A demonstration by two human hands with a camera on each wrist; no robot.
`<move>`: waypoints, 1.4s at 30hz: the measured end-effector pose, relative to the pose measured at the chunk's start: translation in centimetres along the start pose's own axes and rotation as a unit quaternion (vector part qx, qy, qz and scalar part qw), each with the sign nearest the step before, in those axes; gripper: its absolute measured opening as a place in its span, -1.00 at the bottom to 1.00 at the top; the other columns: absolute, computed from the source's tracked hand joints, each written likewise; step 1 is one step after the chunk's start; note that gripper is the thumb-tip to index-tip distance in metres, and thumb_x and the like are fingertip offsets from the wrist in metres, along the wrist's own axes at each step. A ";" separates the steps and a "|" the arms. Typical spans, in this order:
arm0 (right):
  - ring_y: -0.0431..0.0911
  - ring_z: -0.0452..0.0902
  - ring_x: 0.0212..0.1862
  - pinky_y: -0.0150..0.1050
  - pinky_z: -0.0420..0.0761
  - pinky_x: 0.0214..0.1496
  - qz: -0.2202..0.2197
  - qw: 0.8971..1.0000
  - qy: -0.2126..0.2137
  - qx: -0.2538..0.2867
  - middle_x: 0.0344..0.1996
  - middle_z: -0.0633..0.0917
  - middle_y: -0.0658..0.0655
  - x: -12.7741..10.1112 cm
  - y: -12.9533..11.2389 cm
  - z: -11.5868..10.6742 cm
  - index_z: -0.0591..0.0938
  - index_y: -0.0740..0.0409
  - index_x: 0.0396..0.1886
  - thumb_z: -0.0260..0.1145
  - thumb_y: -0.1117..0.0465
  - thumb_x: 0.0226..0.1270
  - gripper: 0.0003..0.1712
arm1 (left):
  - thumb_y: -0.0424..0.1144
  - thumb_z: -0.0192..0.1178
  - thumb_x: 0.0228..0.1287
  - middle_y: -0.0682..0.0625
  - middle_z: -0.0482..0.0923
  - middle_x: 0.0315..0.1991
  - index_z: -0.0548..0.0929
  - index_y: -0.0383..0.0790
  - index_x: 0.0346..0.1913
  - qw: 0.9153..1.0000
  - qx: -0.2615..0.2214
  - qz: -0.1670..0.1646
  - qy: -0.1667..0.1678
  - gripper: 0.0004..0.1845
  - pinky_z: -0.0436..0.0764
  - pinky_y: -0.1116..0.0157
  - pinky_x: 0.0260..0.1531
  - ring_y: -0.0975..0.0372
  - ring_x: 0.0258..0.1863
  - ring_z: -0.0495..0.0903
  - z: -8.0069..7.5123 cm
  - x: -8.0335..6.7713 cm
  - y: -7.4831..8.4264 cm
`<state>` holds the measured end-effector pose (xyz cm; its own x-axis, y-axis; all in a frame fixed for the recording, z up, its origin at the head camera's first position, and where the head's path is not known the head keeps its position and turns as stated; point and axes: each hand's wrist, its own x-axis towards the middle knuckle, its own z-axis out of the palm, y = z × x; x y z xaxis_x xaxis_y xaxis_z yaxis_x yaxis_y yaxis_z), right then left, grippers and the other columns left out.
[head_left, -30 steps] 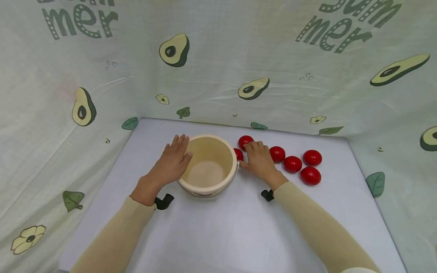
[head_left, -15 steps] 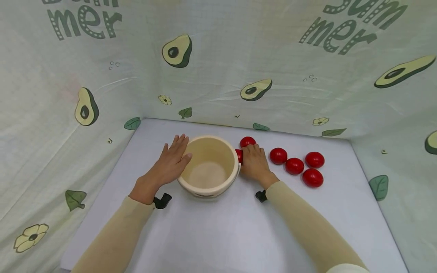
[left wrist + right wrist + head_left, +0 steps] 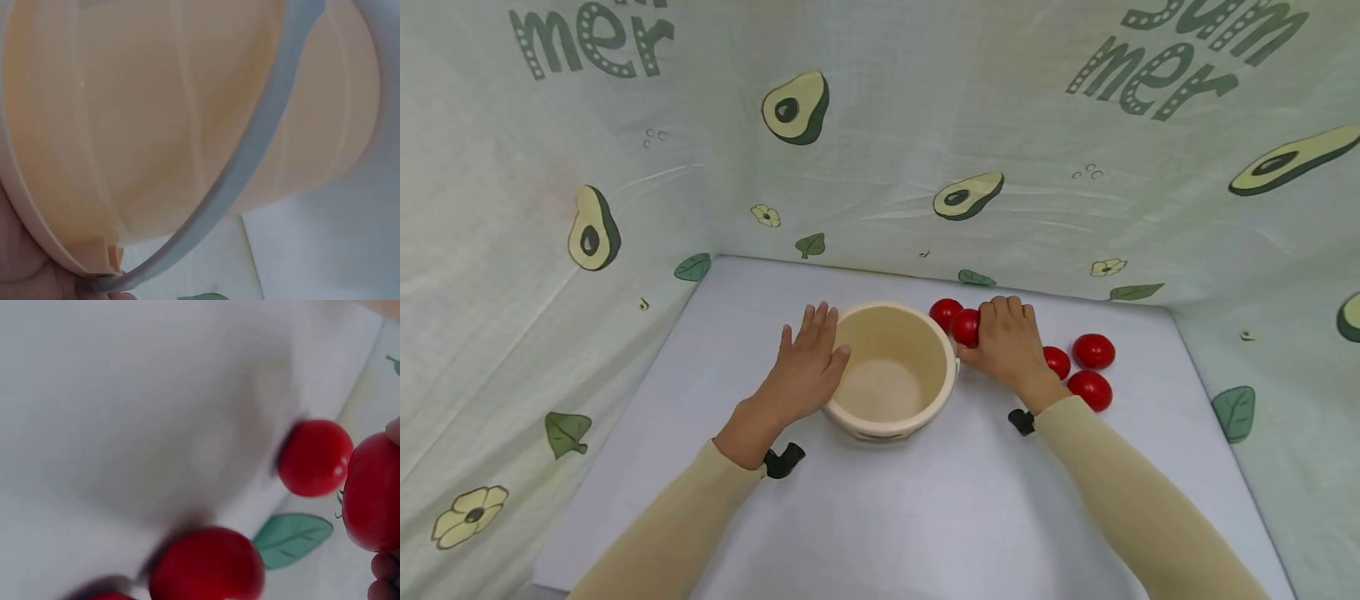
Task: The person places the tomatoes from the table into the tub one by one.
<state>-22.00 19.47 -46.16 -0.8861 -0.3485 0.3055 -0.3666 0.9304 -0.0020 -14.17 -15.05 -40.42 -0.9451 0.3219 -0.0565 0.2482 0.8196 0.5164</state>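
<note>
The left hand (image 3: 801, 375) lies flat against the outer wall of the pail (image 3: 895, 371), fingers straight and relaxed — a bracing touch that looks meant to keep the light pail from sliding on the table (image 3: 880, 500). The right hand (image 3: 1011, 346) curls its fingers round a tomato (image 3: 966, 327) and holds it just beside the pail's far right rim, clear of the table. The pail stands upright near mid-table, nothing inside it.

It is cream plastic, smooth, round, with faint ribs and a thin grey bail handle (image 3: 250, 162) folded down along its side. The tomatoes are glossy, red, slightly flattened — one (image 3: 945, 311) behind the held one, three more (image 3: 1093, 351) to the right, partly hidden by the wrist. The table is matt pale lilac; the backdrop (image 3: 880, 150) is crinkled cloth printed with avocados.
</note>
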 end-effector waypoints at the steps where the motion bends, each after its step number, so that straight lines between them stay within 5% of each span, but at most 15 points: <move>1: 0.22 0.40 0.03 0.15 0.45 0.03 0.004 1.000 0.008 -0.001 -0.13 0.56 0.36 0.1 0.2 -0.5 0.51 0.43 0.02 0.50 -0.27 0.13 -0.13 | 0.07 -0.31 0.75 -0.27 -0.28 0.73 -0.13 -0.36 0.70 1.000 0.002 0.001 -0.004 -0.25 -0.35 -0.34 0.59 -0.07 0.73 -0.41 0.0 0.1 0.1; 7: 0.28 0.42 -0.02 0.17 0.43 -0.06 -0.001 0.995 0.103 0.009 -0.16 0.57 0.43 1.6 -0.3 -4.5 0.51 0.48 -0.08 0.43 -0.25 0.14 -0.17 | 0.03 -0.28 0.75 -0.19 -0.23 0.74 -0.12 -0.28 0.72 0.999 0.044 0.015 -0.011 -0.28 -0.40 -0.36 0.57 -0.08 0.73 -0.37 -0.5 0.1 -0.3; 14: 0.27 0.49 -0.11 0.15 0.50 -0.14 -0.084 0.984 0.156 0.009 -0.23 0.63 0.38 2.3 -5.3 -7.7 0.56 0.41 -0.13 0.35 -0.26 0.16 -0.25 | 0.05 -0.28 0.74 -0.23 -0.21 0.73 -0.12 -0.33 0.71 0.997 0.078 0.004 -0.004 -0.26 -0.39 -0.32 0.59 -0.05 0.73 -0.36 0.0 0.0 0.7; 21: 0.16 0.47 -0.06 0.05 0.49 0.00 -0.159 0.983 0.079 -0.039 -0.23 0.60 0.25 2.4 -9.4 -7.0 0.56 0.32 -0.14 0.31 -0.29 0.17 -0.29 | 0.03 -0.20 0.71 -0.27 -0.10 0.71 -0.01 -0.38 0.69 0.990 0.139 -0.002 0.011 -0.25 -0.26 -0.38 0.58 -0.11 0.73 -0.23 -0.3 0.3 1.3; 28: 0.10 0.42 -0.04 -0.02 0.45 0.03 -0.179 0.981 -0.007 -0.072 -0.22 0.55 0.19 2.6 -11.0 -5.8 0.56 0.28 -0.07 0.35 -0.30 0.20 -0.29 | 0.02 -0.19 0.71 -0.19 -0.19 0.74 -0.07 -0.31 0.71 0.994 0.111 0.007 -0.007 -0.25 -0.34 -0.30 0.61 -0.05 0.74 -0.33 -0.3 1.1 1.0; 42: 0.08 0.41 -0.09 -0.09 0.42 -0.04 -0.198 0.974 -0.037 -0.102 -0.25 0.54 0.17 2.6 -11.3 -5.0 0.56 0.26 -0.07 0.35 -0.32 0.18 -0.28 | 0.03 -0.30 0.72 -0.16 -0.23 0.74 -0.13 -0.29 0.71 0.990 0.143 0.014 -0.014 -0.27 -0.33 -0.18 0.65 0.00 0.74 -0.32 -0.1 1.3 0.6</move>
<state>-18.73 8.58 -40.56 -0.7077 -0.6844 0.1754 -0.6262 0.7226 0.2928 -15.30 -14.18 -40.12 -0.9316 0.3564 -0.0709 0.3283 0.9091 0.2563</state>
